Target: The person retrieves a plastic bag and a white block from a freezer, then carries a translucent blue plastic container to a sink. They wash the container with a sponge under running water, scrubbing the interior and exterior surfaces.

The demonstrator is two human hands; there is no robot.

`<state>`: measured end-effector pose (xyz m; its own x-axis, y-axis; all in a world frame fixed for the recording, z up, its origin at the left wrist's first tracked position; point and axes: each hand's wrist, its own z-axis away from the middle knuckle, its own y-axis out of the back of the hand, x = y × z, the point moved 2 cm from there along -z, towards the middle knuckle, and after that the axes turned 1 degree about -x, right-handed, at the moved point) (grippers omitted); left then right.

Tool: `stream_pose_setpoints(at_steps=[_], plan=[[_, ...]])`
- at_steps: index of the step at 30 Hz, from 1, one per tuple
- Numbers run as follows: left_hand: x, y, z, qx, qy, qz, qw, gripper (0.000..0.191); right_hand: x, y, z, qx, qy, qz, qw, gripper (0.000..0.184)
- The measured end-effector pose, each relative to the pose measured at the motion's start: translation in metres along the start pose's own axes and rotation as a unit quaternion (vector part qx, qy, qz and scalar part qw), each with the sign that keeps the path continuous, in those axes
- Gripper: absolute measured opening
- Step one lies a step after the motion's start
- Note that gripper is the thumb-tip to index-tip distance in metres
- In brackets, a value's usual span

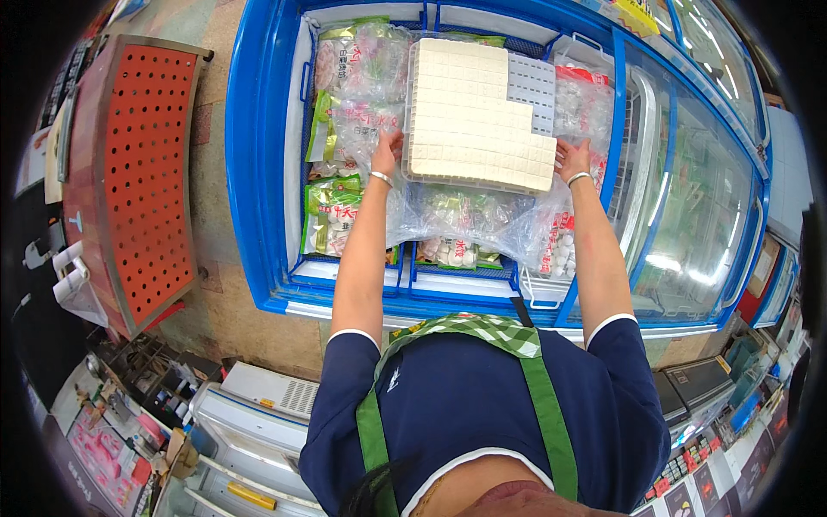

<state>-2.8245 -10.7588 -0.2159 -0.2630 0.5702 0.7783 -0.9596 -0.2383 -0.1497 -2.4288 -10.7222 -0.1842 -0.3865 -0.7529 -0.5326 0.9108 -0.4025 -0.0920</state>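
Observation:
A white plastic tray with a slotted bottom carries a slab of pale tofu scored into small squares. The slab is stepped at the tray's far right, where bare slots show. Clear plastic film lies around and in front of the tray. My left hand is at the tray's left side, against the film. At the right side, my right hand has its fingertips at the tray's near right corner. Whether either hand grips the tray or the film is unclear.
Beneath the tray, a blue chest freezer holds wire baskets with bags of frozen dumplings and red-printed bags. Sliding glass lids cover its right part. A red perforated board stands to the left.

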Motion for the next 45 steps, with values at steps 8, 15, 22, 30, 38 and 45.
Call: stream_pose_setpoints(at_steps=[8, 15, 22, 30, 38, 45], plan=[[-0.001, -0.009, -0.029, -0.011, 0.069, 0.049, 0.996, 0.067, -0.002, -0.008, -0.011, -0.050, -0.027, -0.049, 0.997, 0.100], [-0.031, -0.011, -0.044, 0.047, 0.022, 0.169, 0.984, 0.066, 0.011, -0.008, -0.022, -0.095, 0.013, -0.193, 0.977, 0.106], [-0.019, -0.024, -0.023, -0.006, 0.045, 0.233, 0.971, 0.070, -0.002, -0.005, 0.005, -0.117, 0.029, -0.182, 0.976, 0.106], [-0.015, -0.031, -0.003, -0.012, 0.025, 0.237, 0.971, 0.068, 0.005, 0.010, 0.041, -0.144, 0.019, -0.174, 0.974, 0.103], [-0.017, -0.009, 0.041, -0.014, 0.059, 0.213, 0.975, 0.071, 0.048, 0.019, 0.085, -0.141, 0.000, -0.207, 0.968, 0.102], [-0.035, 0.004, 0.074, -0.023, 0.044, 0.219, 0.974, 0.070, 0.095, 0.036, 0.092, -0.116, -0.037, -0.233, 0.965, 0.104]])
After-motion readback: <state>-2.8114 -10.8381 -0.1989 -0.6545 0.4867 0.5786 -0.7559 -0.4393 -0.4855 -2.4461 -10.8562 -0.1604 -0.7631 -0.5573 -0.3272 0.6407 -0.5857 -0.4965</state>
